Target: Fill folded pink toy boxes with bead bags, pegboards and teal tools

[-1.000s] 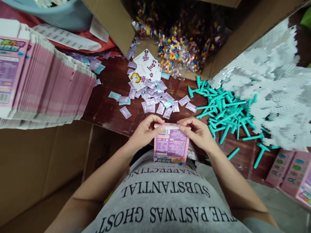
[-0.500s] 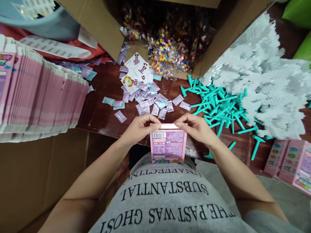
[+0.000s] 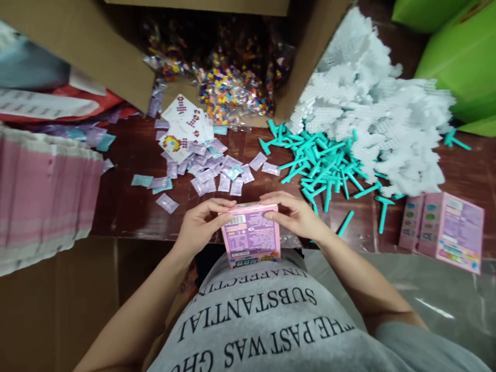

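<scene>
A pink and purple printed box (image 3: 252,236) stands against my shirt at the table's near edge, its barcode side facing up toward me. My left hand (image 3: 205,221) pinches the box's upper left corner, thumb on the printed face. At the upper right corner my right hand (image 3: 295,213) grips it too, thumb on the face and fingers over the far side. The top end of the box looks closed. Just beyond lie small purple and light-blue sachets (image 3: 209,168) in a loose pile, with white pattern cards (image 3: 186,126) behind them.
Teal plastic hammer-shaped tools (image 3: 325,160) are heaped on the right, below white perforated sheets (image 3: 372,98). Two pink boxes (image 3: 459,230) stand at the far right edge. A stack of flat pink cartons (image 3: 46,186) is at left. An open cardboard box (image 3: 112,51) holds bags of colourful beads (image 3: 232,88).
The white flap at the box's top has folded down, and the top now looks closed. My right fingers have shifted over its far edge. The view has turned toward the right.
</scene>
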Motion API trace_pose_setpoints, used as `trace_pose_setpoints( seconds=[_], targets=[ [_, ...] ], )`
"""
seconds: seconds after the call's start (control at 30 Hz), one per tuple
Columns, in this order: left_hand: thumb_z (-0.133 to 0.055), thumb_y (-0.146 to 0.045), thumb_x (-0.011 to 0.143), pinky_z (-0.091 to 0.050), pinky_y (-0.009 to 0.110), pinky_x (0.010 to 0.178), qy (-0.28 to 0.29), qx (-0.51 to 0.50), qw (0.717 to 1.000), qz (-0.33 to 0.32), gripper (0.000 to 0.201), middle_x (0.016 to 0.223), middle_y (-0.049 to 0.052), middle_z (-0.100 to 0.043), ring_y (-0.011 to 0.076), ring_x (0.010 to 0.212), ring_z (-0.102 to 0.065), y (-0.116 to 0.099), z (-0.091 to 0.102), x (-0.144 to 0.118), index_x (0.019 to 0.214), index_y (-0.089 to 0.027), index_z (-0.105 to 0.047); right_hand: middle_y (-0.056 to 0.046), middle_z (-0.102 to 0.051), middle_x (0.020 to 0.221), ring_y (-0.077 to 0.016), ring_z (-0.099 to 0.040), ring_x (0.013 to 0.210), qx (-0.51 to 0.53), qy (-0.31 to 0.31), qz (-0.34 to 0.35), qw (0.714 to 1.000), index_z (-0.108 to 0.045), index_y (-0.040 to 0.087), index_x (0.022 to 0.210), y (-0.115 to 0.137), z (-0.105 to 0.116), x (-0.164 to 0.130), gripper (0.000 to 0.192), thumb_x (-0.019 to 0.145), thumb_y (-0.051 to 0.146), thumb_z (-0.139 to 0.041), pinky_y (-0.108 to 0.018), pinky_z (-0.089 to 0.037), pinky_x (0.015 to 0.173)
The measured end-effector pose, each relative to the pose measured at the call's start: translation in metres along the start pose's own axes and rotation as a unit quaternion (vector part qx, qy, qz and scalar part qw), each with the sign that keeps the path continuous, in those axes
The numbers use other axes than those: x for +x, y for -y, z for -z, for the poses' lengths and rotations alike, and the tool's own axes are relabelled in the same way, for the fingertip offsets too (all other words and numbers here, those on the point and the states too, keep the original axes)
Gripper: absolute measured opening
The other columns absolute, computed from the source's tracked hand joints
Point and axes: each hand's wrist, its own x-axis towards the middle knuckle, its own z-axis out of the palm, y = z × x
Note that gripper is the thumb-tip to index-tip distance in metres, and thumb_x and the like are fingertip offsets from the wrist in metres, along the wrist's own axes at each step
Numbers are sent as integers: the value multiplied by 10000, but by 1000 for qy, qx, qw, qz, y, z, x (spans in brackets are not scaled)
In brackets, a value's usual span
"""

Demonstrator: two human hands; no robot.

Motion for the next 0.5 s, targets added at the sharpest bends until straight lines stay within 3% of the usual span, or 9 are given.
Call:
trace_pose_setpoints(
  seconds=[0.13,0.23,0.3,0.4,0.5],
  targets=[
    [-894,-305,861,-640,404,1034,-32,29,999,0,148,1126,60,-841,253,1134,-800,2,-3,-4,873,-214,-778,-84,-719,1367,-204,-681,1299,-6,-16,-2,1000,-767,263,1218,-2,-3,-5,216,1019,342,-733,-415,-580,1103],
    [-868,-301,893,-637,374,1044,-44,53,998,-5,176,1206,59,-830,235,1181,-785,5,-9,-7,1029,-229,-782,-128,-562,1576,-239,-604,1412,6,-50,-29,998,-687,264,1317,-5,-1,-13,374,977,392,-778,-369,-635,965],
    [-846,-296,913,-641,367,1034,-43,61,997,-27,167,1211,55,-828,227,1174,-787,7,-15,-9,1047,-229,-772,-143,-516,1615,-244,-600,1416,13,-63,-36,997,-659,255,1307,-8,-2,-18,382,974,400,-778,-339,-642,893],
    [-809,-297,940,-637,424,1069,-36,66,995,-61,107,1123,50,-838,250,1165,-794,4,-21,-14,922,-213,-745,-116,-651,1474,-221,-655,1340,-11,-48,-11,999,-695,232,1115,-9,-8,-20,142,1028,343,-711,-409,-604,1030],
    [-777,-367,960,-620,493,1106,-27,138,986,-89,119,1158,22,-831,273,1176,-785,-16,-17,-17,920,-256,-763,-109,-686,1434,-217,-651,1358,-20,-38,22,999,-704,221,1052,0,-7,-16,84,1018,294,-729,-441,-565,1113]
  ],
)
